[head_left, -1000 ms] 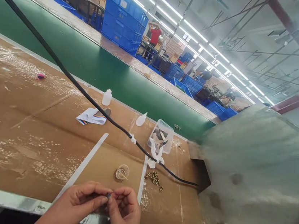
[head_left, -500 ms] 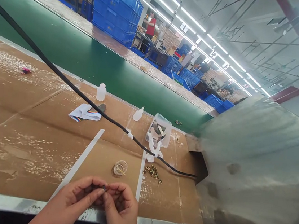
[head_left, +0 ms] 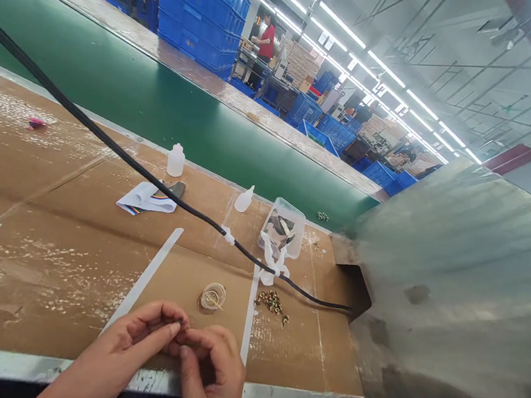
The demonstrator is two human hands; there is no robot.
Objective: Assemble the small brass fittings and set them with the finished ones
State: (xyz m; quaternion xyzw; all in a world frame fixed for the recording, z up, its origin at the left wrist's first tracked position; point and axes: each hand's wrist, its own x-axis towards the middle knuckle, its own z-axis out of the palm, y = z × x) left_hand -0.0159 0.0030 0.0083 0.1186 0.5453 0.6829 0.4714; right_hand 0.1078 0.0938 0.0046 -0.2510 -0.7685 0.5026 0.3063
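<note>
Pinching at the near edge of the tabletop (head_left: 79, 373), over the brown cardboard. Left hand (head_left: 116, 348) and right hand (head_left: 210, 370) are closed, fingertips meeting between them, just above the metal edge. Anything held is hidden by the fingers, so can't tell what it is.

Nearest stuff: a small transparent round cup (head_left: 213, 296) with a thin stick in it, just ahead of the hands, then a loose pile of small brass fittings (head_left: 272, 303) to its right. A white tape strip (head_left: 148, 268) angles away beside the left hand; a second white tape strip (head_left: 250, 313) runs between cup and brass pile.

Further out: a transparent plastic box (head_left: 284, 227) holding mixed scraps, with white ribbon (head_left: 271, 261) hanging over its near side. A black cable (head_left: 120, 158) crosses the whole tabletop above all this, with a white clip (head_left: 228, 236) on it, passing over the ribbon and ending near the grey metal hood (head_left: 453, 280), which blocks the right side of the view.

Far edge: upright white bottle (head_left: 176, 161), white nozzle bottle (head_left: 244, 199) on its side, folded white strip with rainbow edge (head_left: 146, 200), pink bit (head_left: 36, 124) far left.

Beyond: green conveyor belt (head_left: 162, 96), stacked blue crates (head_left: 198, 13), a person in a red shirt (head_left: 265, 41) well apart.
</note>
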